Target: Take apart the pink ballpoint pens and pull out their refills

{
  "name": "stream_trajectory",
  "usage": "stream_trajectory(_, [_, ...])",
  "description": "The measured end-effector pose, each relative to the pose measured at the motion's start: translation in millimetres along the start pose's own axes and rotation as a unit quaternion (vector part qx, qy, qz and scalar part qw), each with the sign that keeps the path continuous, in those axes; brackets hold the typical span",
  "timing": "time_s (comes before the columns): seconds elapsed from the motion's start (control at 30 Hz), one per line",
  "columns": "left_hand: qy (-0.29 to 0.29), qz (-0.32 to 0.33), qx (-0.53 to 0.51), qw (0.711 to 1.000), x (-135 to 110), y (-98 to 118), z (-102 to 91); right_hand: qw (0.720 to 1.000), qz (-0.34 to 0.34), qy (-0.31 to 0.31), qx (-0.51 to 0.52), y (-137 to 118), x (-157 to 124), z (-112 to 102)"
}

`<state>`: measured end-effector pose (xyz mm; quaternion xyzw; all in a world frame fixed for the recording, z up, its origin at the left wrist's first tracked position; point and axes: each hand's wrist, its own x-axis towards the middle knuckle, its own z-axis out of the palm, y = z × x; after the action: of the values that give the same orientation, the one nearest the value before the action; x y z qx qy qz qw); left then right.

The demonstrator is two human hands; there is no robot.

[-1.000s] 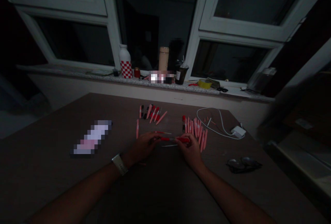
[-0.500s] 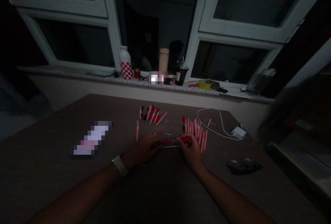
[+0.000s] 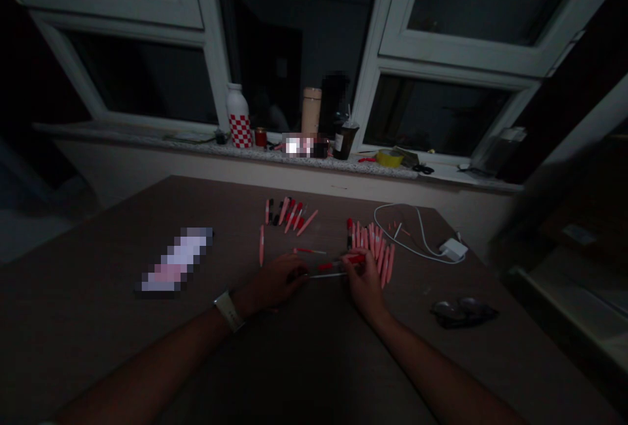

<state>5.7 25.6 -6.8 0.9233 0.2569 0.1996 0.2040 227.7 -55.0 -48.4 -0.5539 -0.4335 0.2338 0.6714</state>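
Observation:
My right hand (image 3: 364, 281) pinches a red pen (image 3: 354, 259), whose clear and red front part (image 3: 328, 267) points left. My left hand (image 3: 282, 279) is curled with thumb and fingertips close together; what lies between them is too dark to make out. A thin pale stick (image 3: 326, 275) runs from near the left fingertips to under the right fingers. Just beyond the hands lies a thin red-tipped refill (image 3: 310, 251). Several pink pens (image 3: 375, 242) lie side by side against my right hand. A single pink pen (image 3: 261, 245) rests beyond my left hand.
More pink, red and black pens (image 3: 292, 214) lie at the table's far middle. A white charger (image 3: 453, 250) with looped cable and eyeglasses (image 3: 464, 312) are at right; a blurred-out phone-like object (image 3: 174, 261) at left. Bottles (image 3: 239, 118) and a tape roll (image 3: 389, 159) stand on the windowsill.
The red pen has shifted slightly right with my right hand, and its front end has come away from my left fingertips. My left hand has hardly moved.

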Motion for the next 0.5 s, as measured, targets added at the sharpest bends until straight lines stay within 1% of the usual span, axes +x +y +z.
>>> stream_trajectory(0.13, [-0.006,-0.006,-0.003,1.0,0.2,-0.8,0.3,1.0,-0.005,0.006,-0.029,2.4,0.9,-1.9])
stream_trajectory(0.33, [-0.004,-0.008,-0.003,1.0,-0.7,-2.3,0.6,0.999,0.001,0.027,-0.019,3.3,1.2,-4.0])
stream_trajectory(0.5, [0.001,-0.007,-0.007,1.0,-1.2,-2.2,0.9,1.0,0.005,0.009,-0.025,1.4,0.6,-3.5])
